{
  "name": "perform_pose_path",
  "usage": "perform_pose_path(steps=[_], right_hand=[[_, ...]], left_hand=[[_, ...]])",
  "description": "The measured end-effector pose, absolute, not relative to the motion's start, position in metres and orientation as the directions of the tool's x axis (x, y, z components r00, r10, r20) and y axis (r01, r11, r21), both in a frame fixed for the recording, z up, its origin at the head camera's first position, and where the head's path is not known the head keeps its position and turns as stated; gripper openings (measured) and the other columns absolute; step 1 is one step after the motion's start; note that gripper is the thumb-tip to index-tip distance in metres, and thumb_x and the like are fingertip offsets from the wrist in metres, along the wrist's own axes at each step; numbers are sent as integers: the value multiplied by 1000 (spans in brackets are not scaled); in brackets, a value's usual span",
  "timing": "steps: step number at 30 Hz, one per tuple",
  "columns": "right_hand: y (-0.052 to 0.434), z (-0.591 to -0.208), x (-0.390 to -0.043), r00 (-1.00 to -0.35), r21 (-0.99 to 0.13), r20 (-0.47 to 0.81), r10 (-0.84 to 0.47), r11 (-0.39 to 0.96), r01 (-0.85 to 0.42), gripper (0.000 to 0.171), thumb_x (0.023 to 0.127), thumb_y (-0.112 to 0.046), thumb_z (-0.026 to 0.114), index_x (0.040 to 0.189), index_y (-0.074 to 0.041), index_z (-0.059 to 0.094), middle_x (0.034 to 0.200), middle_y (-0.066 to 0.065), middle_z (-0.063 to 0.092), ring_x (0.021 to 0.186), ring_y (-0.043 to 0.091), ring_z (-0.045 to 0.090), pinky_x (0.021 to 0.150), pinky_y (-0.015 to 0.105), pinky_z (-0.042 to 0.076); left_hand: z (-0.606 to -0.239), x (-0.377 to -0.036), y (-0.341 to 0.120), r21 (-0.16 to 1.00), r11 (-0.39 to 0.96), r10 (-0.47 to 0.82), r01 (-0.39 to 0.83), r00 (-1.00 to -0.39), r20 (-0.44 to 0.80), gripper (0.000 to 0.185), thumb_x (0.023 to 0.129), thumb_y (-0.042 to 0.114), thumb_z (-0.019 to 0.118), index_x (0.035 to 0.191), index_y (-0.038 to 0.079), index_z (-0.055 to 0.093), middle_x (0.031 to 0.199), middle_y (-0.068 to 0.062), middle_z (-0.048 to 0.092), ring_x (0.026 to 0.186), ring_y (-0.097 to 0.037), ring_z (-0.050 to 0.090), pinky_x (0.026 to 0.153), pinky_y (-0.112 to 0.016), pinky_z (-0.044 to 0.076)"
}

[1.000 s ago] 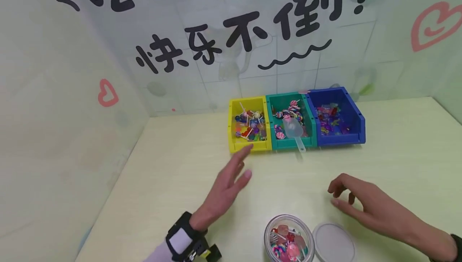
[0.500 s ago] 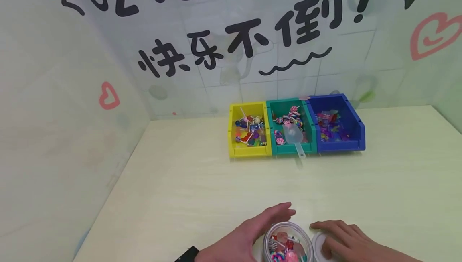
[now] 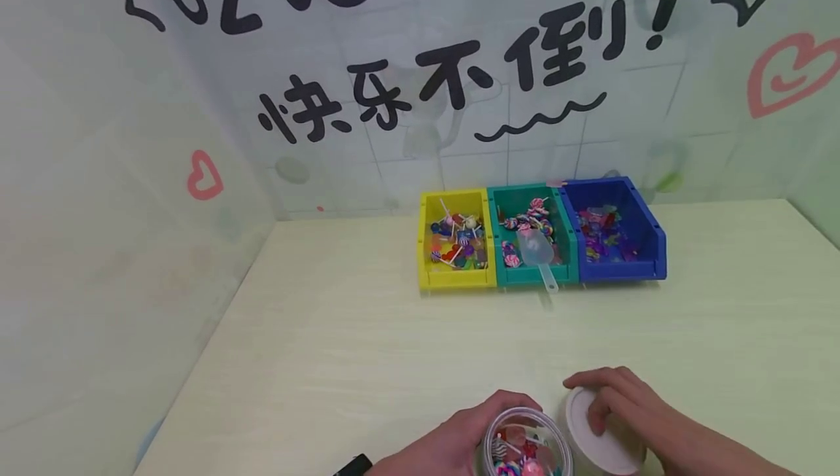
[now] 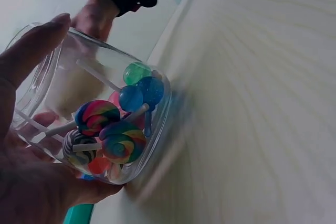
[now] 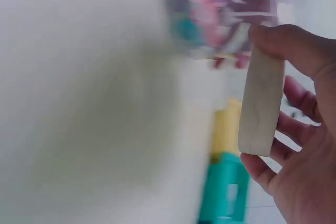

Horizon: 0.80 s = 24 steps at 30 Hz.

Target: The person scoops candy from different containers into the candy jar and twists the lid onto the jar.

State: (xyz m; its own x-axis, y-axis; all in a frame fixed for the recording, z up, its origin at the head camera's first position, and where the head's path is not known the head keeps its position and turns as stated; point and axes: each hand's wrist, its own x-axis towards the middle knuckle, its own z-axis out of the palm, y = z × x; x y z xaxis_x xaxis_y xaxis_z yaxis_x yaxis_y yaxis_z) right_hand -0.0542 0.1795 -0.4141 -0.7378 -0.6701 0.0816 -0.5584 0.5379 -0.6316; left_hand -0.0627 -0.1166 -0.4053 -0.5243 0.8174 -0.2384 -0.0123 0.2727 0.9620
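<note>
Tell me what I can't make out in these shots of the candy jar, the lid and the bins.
- Jar base: cut off by the head view's bottom edge.
- Left hand: wrist out of frame there.
- Lid: the right wrist view is motion-blurred, rim detail lost.
- Blue bin contents: too small to identify.
- Scoop bowl: whether it holds candy is unclear.

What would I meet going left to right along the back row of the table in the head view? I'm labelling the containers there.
yellow bin with lollipops → green bin with lollipops and a clear scoop whose handle sticks out over the front wall → blue bin with small wrapped sweets.
</note>
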Motion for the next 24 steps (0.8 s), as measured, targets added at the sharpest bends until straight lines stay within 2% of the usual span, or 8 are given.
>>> perform_pose_path(steps=[2, 5, 7, 9, 14, 19, 22, 24], right_hand=[[176, -396, -53, -753, -688, 62, -655, 518, -508, 59, 69, -42, 83, 109, -36, 40, 143, -6, 34, 121, -10, 26, 79, 16, 51], [166, -378, -54, -687, -691, 133, -715, 430, -581, 62, 69, -41, 83, 112, -32, 39, 144, -7, 35, 122, -7, 29, 83, 16, 50], [156, -368, -54, -611, -666, 196, -767, 353, -657, 57, 73, -40, 81, 112, -30, 41, 143, -6, 39, 123, -3, 34, 85, 17, 50], [147, -358, -54, -546, -659, 174, -819, 316, -683, 48, 79, -41, 76, 113, -31, 43, 144, -8, 39, 124, 0, 36, 87, 18, 49], [134, -335, -52, -464, -693, -5, -886, 338, -637, 31, 92, -44, 59, 116, -40, 41, 151, -16, 30, 126, 1, 39, 90, 18, 48], [119, -332, -66, -268, -584, 44, -962, 193, -789, 15, 98, -38, 51, 111, -31, 46, 150, -12, 36, 128, 5, 41, 93, 21, 47], [110, -331, -75, -130, -421, 57, -990, 94, -902, 24, 99, -40, 45, 119, -27, 49, 147, -11, 41, 130, 7, 41, 98, 23, 47], [107, -327, -78, -85, -359, 32, -996, 68, -931, 34, 98, -44, 44, 128, -28, 46, 146, -14, 42, 132, 6, 40, 101, 26, 47]], left_hand=[[-404, -63, -117, 965, 261, 828, -14, -510, -232, 61, 90, 32, 66, 140, 36, 30, 136, 15, 51, 120, 3, 49, 95, -14, 44], [-403, -64, -118, 963, 269, 835, -11, -495, -240, 61, 91, 32, 64, 140, 38, 29, 136, 16, 50, 119, 3, 49, 95, -15, 44], [-403, -66, -119, 962, 271, 841, -16, -483, -245, 60, 91, 32, 64, 140, 39, 29, 136, 17, 50, 118, 3, 50, 94, -15, 45], [-403, -68, -120, 962, 271, 850, -16, -466, -247, 59, 91, 36, 63, 140, 39, 30, 133, 18, 51, 115, 4, 51, 93, -15, 46], [-403, -76, -119, 968, 239, 887, -73, -390, -248, 57, 88, 41, 65, 139, 39, 38, 126, 17, 56, 108, 2, 55, 92, -19, 48], [-403, -84, -117, 954, 288, 892, -84, -338, -299, 49, 88, 44, 65, 132, 34, 47, 116, 18, 59, 98, 4, 58, 90, -18, 49], [-402, -91, -115, 956, 294, 909, 11, -311, -277, 56, 88, 48, 63, 138, 31, 44, 124, 19, 57, 101, 7, 55, 95, -15, 45], [-402, -94, -114, 957, 287, 916, 32, -300, -265, 59, 89, 45, 63, 142, 30, 41, 128, 19, 56, 103, 8, 53, 98, -15, 43]])
